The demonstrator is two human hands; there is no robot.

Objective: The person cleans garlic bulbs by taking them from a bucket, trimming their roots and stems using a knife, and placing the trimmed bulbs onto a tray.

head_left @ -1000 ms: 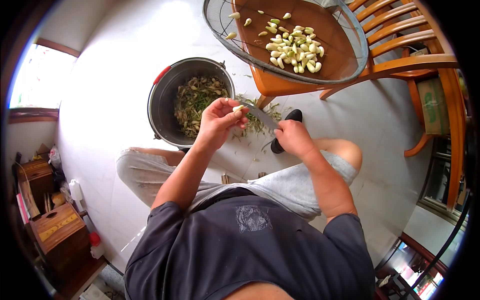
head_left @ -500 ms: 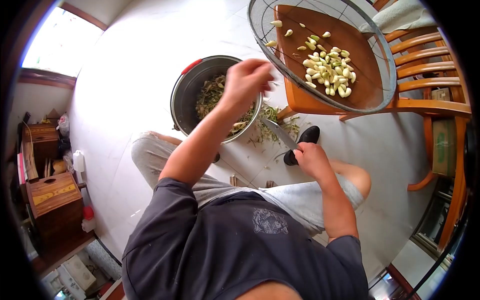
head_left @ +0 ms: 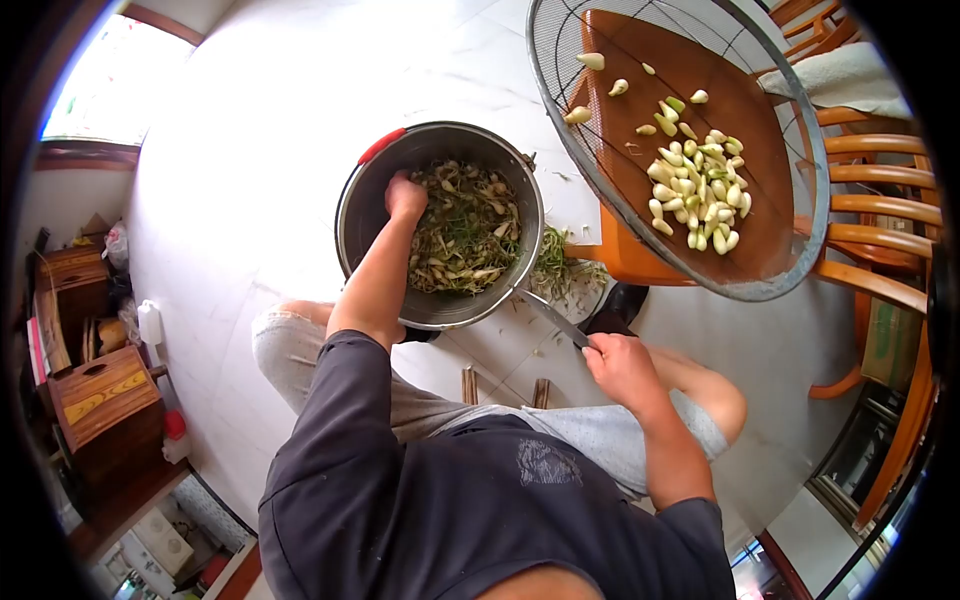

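My left hand (head_left: 405, 196) is inside the left part of a metal bucket (head_left: 352, 190) with a red grip on its handle. Its fingers point down and are mostly hidden. Untrimmed small bulbs with green and dry stalks (head_left: 465, 230) lie in the bucket beside this hand. A knife (head_left: 556, 320) is held by its handle in my closed right hand (head_left: 617, 366), its blade slanting up and left to the bucket's near rim. To the upper right, a round mesh sieve (head_left: 697, 285) holds a heap of cleaned whitish-green bulbs (head_left: 705, 190).
A wooden chair (head_left: 640, 262) supports the sieve. Green trimmings (head_left: 555, 270) are scattered on the tiled floor between bucket and chair. A pale cloth (head_left: 845, 80) hangs over the chair back. Wooden cabinets (head_left: 110, 395) stand at far left.
My left hand has moved from near the sieve, left and down into the bucket. My right hand still grips the knife. The view has shifted, so bucket and sieve appear lower.
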